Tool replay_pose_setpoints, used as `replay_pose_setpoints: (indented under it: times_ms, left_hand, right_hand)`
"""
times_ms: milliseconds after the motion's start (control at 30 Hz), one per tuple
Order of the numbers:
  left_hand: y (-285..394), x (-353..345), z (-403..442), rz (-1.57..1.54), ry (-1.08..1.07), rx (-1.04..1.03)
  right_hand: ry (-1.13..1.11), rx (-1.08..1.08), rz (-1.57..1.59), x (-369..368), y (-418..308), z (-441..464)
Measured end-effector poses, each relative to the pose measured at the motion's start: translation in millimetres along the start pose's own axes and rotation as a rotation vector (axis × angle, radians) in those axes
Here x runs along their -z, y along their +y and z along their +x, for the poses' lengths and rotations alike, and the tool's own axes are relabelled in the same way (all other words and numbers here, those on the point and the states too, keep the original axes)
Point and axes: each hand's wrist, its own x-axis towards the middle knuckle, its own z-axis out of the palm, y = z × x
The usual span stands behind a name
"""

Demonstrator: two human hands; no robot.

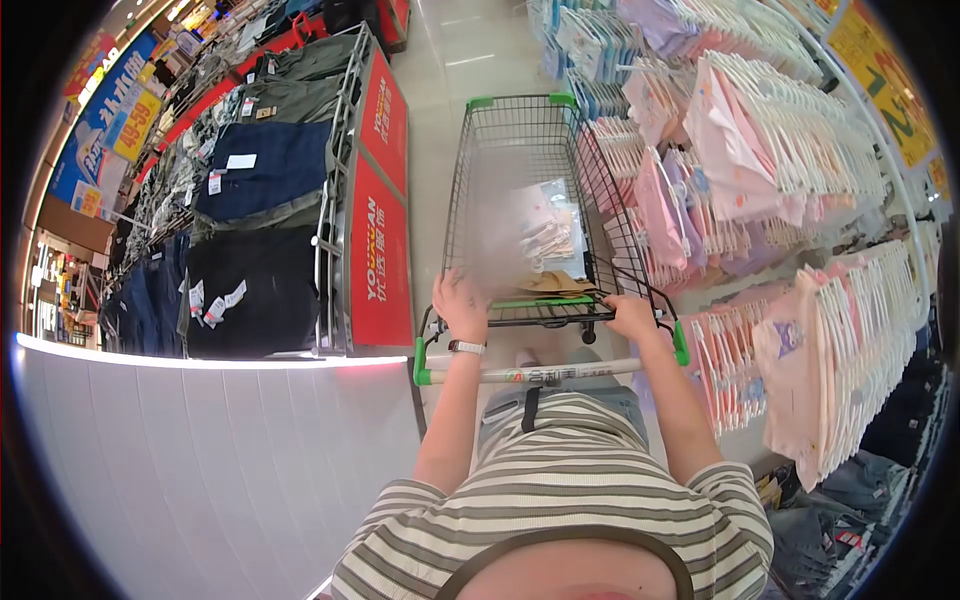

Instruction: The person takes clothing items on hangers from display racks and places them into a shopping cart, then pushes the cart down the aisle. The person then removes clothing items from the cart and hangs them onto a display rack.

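A black wire shopping cart (612,190) with green corners stands in front of me, its pale push bar (470,377) near my waist. My left hand (461,303), with a light watch at the wrist, is at the cart's near left edge; a blurred patch beside it hides part of its fingers. My right hand (632,316) is closed round the near right rim of the basket. Inside the cart lie a packet of pale printed clothing (548,222) and, closer to me, a brown item (555,284).
On the left, a rack of folded dark trousers (270,165) has red sign panels (378,240). Pastel clothes on white hangers (740,140) crowd the right side. The shop aisle (440,50) runs ahead between them. A white panelled surface (210,450) fills the lower left.
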Motion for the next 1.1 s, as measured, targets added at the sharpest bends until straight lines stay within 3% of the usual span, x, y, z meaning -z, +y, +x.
replay_pose_setpoints:
  times_ms: [333, 733, 967, 1033, 1100]
  left_hand:
    - [-0.7, 38.6, -111.3, -0.027, 0.141, -0.07]
    - [14.1, 94.0, -257.5, -0.035, 0.009, -0.034]
    - [13.5, 109.0, -337.0, -0.165, -0.351, -0.048]
    - [35.8, 130.6, -351.6, -0.131, -0.574, 0.134]
    - [43.8, 146.6, -366.8, -0.061, -0.619, 0.071]
  right_hand:
    - [-0.028, -0.007, 0.0, -17.4, -2.5, -113.0]
    - [-0.026, 0.03, -0.049, -48.4, 1.5, -253.3]
    - [-0.021, -0.03, -0.015, -60.3, -8.1, -326.2]
    - [-0.002, -0.053, 0.002, -65.0, -10.0, -347.0]
    - [0.043, -0.039, 0.007, -72.3, -12.2, -369.5]
